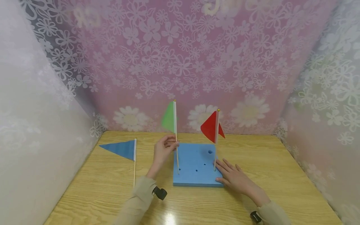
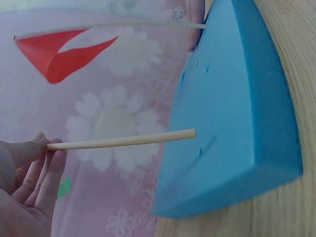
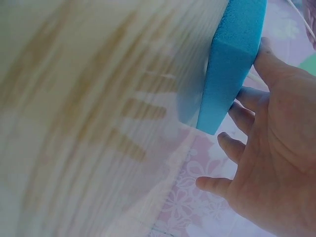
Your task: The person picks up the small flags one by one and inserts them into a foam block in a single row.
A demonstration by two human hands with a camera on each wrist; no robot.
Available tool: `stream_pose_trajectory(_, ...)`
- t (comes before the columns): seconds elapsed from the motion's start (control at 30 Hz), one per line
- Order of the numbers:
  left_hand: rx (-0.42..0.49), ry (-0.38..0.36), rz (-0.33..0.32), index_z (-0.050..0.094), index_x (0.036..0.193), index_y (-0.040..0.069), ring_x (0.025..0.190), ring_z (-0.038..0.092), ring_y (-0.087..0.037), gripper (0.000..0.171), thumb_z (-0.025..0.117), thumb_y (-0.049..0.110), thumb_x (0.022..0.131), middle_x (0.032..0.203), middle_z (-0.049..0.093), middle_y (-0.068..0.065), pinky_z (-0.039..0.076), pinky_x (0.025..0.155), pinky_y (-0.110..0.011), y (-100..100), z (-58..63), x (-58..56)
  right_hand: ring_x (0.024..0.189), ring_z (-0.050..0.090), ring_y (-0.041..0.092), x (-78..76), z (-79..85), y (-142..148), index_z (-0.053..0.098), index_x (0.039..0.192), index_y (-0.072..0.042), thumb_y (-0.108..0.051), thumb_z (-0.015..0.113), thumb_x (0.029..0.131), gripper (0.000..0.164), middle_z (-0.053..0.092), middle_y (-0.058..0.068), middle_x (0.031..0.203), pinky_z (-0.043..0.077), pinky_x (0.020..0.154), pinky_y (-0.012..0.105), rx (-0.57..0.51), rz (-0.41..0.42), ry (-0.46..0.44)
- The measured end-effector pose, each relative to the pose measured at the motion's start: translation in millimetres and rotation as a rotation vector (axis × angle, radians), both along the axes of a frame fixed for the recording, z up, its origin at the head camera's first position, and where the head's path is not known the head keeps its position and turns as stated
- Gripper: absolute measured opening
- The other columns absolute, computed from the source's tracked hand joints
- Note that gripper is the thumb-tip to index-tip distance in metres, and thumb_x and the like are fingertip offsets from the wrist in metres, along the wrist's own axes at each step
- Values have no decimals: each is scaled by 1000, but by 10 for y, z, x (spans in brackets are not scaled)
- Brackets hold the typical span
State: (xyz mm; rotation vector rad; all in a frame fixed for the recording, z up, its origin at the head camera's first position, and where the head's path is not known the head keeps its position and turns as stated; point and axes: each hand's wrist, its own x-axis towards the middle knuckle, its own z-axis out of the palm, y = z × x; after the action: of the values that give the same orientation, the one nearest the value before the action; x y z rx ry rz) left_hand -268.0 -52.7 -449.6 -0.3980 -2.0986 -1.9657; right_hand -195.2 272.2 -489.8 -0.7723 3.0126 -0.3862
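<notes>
My left hand (image 1: 163,150) pinches the wooden stick (image 2: 118,142) of a small green flag (image 1: 169,118), which stands nearly upright. In the left wrist view the stick's lower end is off the surface of a blue foam block (image 1: 191,179), close to a small hole (image 2: 200,152) near its left side. A red flag (image 1: 209,127) stands with its stick in a hole by the block's right side. Fingers spread and fairly straight, my right hand (image 1: 237,179) rests against the block's right edge, beside the red flag's stick.
On the wooden table (image 1: 281,175), left of the block, lies a blue flag (image 1: 121,150) with its stick toward me. The block has a larger hole (image 1: 210,152) at the back right and small ones near its middle. Flower-patterned cloth (image 1: 180,62) encloses the back and sides.
</notes>
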Motion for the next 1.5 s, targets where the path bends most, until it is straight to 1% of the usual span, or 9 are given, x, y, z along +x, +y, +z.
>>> stream_pose_trajectory(0.1,5,31,-21,67,120,-2,90,73,-33,29,74,4,92,105,73,-21,63,75,-31,139,64,3,149,28,44,-4,3,-8,39,157,-10,-49,57,101,71,36,12,162,24,107,80,2,2,3)
stream_pose_trajectory(0.23,21,70,-43,67,119,-1,90,73,-36,29,74,3,91,104,73,-18,62,74,-29,313,103,-4,149,28,43,-4,9,-9,39,157,-10,-48,58,101,70,36,13,162,23,107,80,-7,7,9)
stream_pose_trajectory(0.47,31,148,-67,69,110,1,85,74,-35,23,76,1,89,100,75,-17,63,73,-30,567,39,12,149,28,44,2,-3,-1,39,157,-11,-49,58,100,71,36,13,162,23,107,81,-5,0,6)
stream_pose_trajectory(0.6,50,146,-95,69,108,-1,85,73,-40,21,77,2,88,100,74,-19,63,73,-34,660,-9,31,149,27,44,-5,-19,10,39,157,-11,-50,57,100,71,35,12,162,23,107,80,-2,-7,-2)
stream_pose_trajectory(0.73,37,132,-108,69,109,1,86,74,-33,23,78,8,89,101,74,-17,63,75,-32,706,-50,55,149,28,43,-14,-29,15,39,157,-11,-51,57,100,71,35,12,162,23,107,80,2,-9,2)
stream_pose_trajectory(0.9,15,143,-97,68,110,1,84,75,-24,23,77,8,90,100,74,-13,62,74,-28,719,-69,71,149,28,43,-11,-30,11,40,156,-11,-49,58,100,71,36,12,162,24,107,80,3,-5,18)
stream_pose_trajectory(1.13,-12,145,-92,69,106,2,83,75,-26,18,76,4,90,98,74,-13,62,72,-27,720,-111,83,148,31,44,-6,-7,2,41,155,-9,-49,58,100,70,38,14,161,26,106,80,7,2,28)
stream_pose_trajectory(1.33,-53,139,-86,70,107,1,82,74,-18,18,76,7,91,97,75,-9,62,71,-25,728,-190,107,147,32,43,-9,-5,5,41,156,-9,-49,57,101,69,38,13,161,28,105,80,19,7,40)
stream_pose_trajectory(1.5,-65,129,-90,69,108,0,82,74,-17,21,76,9,91,98,76,-9,62,70,-25,735,-236,129,147,32,44,-7,-5,10,41,156,-10,-49,57,101,69,38,13,161,29,105,80,25,10,44)
